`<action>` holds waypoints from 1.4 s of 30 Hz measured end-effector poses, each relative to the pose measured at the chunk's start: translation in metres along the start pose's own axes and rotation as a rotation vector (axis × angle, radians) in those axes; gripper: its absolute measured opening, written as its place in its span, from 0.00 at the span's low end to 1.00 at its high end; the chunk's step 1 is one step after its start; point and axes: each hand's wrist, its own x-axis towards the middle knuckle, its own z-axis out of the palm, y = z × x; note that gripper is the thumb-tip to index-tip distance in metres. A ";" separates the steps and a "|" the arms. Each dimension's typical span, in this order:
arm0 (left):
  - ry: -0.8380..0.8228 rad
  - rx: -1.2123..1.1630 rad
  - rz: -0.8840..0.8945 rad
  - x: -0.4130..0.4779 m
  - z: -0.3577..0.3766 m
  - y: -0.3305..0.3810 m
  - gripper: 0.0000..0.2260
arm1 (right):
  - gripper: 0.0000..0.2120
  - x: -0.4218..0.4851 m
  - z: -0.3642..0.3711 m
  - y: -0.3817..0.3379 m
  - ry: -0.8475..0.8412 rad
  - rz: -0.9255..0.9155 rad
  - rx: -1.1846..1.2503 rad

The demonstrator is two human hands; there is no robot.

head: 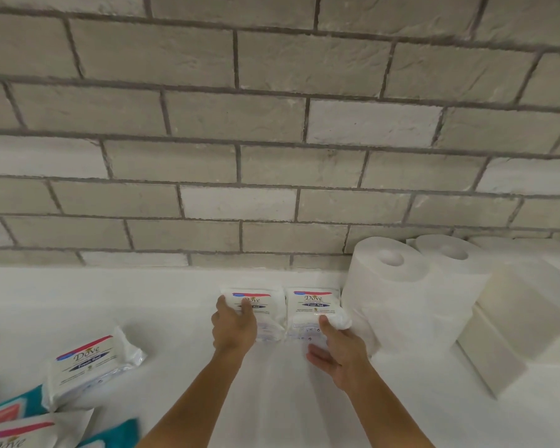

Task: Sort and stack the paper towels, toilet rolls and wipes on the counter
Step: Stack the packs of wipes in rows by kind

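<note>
Backdrop: a pale brick wall [272, 124] rises behind a white tabletop [143, 302].
Head view, sorted corner: two tall paper towel rolls [385, 286] stand upright against the wall at the right, with white blocks [514, 305] just beside them. The glare makes it hard to say whether these are wrapped rolls or folded towels.
Row being built: the left wipes pack [265, 300] and right wipes pack [312, 307] lie side by side at the wall. They are almost touching, and the right one is tucked against the nearest roll, probably so that like sits with like.
Left hand [235, 324]: it grips the left wipes pack, fingers curled over its top and thumb on its outer side, seemingly snugging it toward its neighbour.
Right hand [337, 357]: the thumb rests on the near corner of the right wipes pack and the fingers lie fairly straight along its near end. This looks more like steadying or pushing than clasping.
Unsorted: a loose wipes pack [91, 367] lies tilted, well apart at the left. More packs, some teal [26, 402], crowd the lower left corner.
Stage: judging by that heap, the wipes are only partly sorted.
</note>
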 end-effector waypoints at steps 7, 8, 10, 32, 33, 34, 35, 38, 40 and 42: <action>-0.002 -0.084 0.037 -0.018 -0.028 -0.002 0.25 | 0.24 -0.015 -0.007 0.009 -0.024 -0.016 -0.032; 0.006 -0.090 0.047 -0.023 -0.033 -0.003 0.24 | 0.24 -0.019 -0.007 0.011 -0.026 -0.016 -0.043; 0.011 -0.100 0.072 -0.036 -0.045 -0.004 0.22 | 0.22 -0.031 -0.005 0.016 -0.047 -0.034 -0.080; 0.146 -0.093 0.228 -0.166 -0.264 -0.075 0.12 | 0.07 -0.216 0.086 0.098 -0.469 -0.138 -0.532; 0.160 -0.077 0.211 -0.167 -0.272 -0.081 0.13 | 0.07 -0.219 0.091 0.105 -0.475 -0.130 -0.542; 0.173 -0.071 0.192 -0.169 -0.280 -0.086 0.13 | 0.06 -0.222 0.096 0.110 -0.481 -0.125 -0.551; 0.184 -0.068 0.175 -0.170 -0.288 -0.091 0.13 | 0.06 -0.224 0.102 0.116 -0.485 -0.122 -0.556; 0.210 -0.051 0.169 -0.169 -0.310 -0.103 0.13 | 0.06 -0.231 0.123 0.131 -0.486 -0.119 -0.574; 0.220 -0.031 0.175 -0.166 -0.323 -0.107 0.14 | 0.06 -0.233 0.138 0.141 -0.484 -0.128 -0.591; 0.228 -0.004 0.189 -0.160 -0.334 -0.109 0.15 | 0.06 -0.233 0.150 0.151 -0.470 -0.158 -0.616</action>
